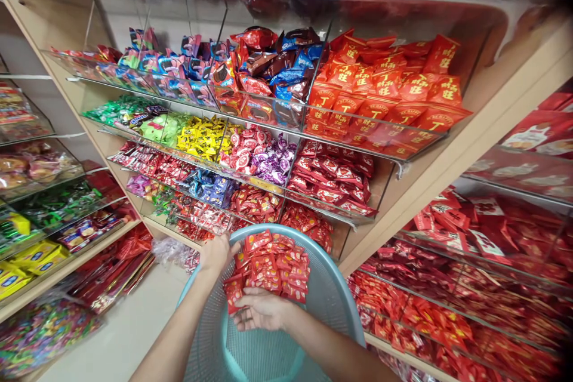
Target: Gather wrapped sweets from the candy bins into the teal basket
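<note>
A light blue mesh basket (333,295) sits low in front of me, with a heap of small red sweet packets (275,265) in it. My left hand (217,252) rests on the basket's far left rim and presses against the side of the heap, fingers curled on the packets. My right hand (262,310) lies under the near edge of the heap, fingers cupped round several red packets. Both forearms reach in from the bottom of the picture.
Tilted shelves with clear plastic bins stand just behind the basket: red packets (331,176), purple and pink sweets (262,155), yellow sweets (201,137), big red bags (385,89). More stocked shelves flank left (40,203) and right (474,262). A pale floor (125,328) lies at lower left.
</note>
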Motion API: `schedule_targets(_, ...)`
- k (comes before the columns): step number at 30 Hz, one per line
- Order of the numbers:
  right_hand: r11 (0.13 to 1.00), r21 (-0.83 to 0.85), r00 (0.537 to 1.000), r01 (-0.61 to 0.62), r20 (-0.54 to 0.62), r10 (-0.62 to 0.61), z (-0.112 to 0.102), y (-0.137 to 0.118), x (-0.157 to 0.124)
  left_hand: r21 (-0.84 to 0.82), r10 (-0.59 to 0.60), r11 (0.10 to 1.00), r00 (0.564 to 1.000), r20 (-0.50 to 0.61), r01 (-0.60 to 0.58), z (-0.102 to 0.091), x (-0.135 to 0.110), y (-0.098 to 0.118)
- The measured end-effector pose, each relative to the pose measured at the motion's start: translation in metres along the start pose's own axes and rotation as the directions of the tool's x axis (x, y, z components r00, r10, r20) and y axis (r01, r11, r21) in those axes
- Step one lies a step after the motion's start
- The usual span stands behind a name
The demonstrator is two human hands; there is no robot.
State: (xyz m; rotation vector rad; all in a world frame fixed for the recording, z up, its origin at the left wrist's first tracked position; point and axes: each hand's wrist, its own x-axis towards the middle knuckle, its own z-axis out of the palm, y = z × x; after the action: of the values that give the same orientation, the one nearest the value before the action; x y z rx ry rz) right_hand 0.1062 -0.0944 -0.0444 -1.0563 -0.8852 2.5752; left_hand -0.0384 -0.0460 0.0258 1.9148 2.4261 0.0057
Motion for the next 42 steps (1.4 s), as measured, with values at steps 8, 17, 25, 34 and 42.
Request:
schedule_targets(8, 0.975, 0.222, 0.978, 0.004, -0.204, 0.043, 0.006, 0.001, 0.008, 0.017, -0.003, 1.0, 1.0, 0.004, 0.003, 0.004, 0.002, -0.001)
schedule_targets(17, 0.879, 0.396, 0.917, 0.266, -0.385, -0.104, 0.019, 0.011, 0.002, -0.014, 0.01, 1.0, 1.0, 0.002, -0.009, 0.002, 0.002, -0.001)
schedule_targets(25, 0.899, 0.324, 0.858, 0.295, -0.505, -0.1, 0.023, 0.003, 0.003, -0.014, 0.001, 1.0, 1.0, 0.011, -0.001, 0.0, 0.0, 0.0)
schedule_targets(34, 0.855, 0.381, 0.858, 0.352, -0.495, -0.133, 0.019, -0.002, -0.001, -0.012, -0.007, 1.0, 1.0, 0.0, 0.007, 0.001, -0.001, 0.0)
schedule_targets(42, 0.881, 0.38, 0.897, 0.281, -0.431, -0.1, 0.02, 0.005, -0.006, -0.002, -0.008, 1.0, 1.0, -0.003, 0.008, 0.003, 0.0, -0.001)
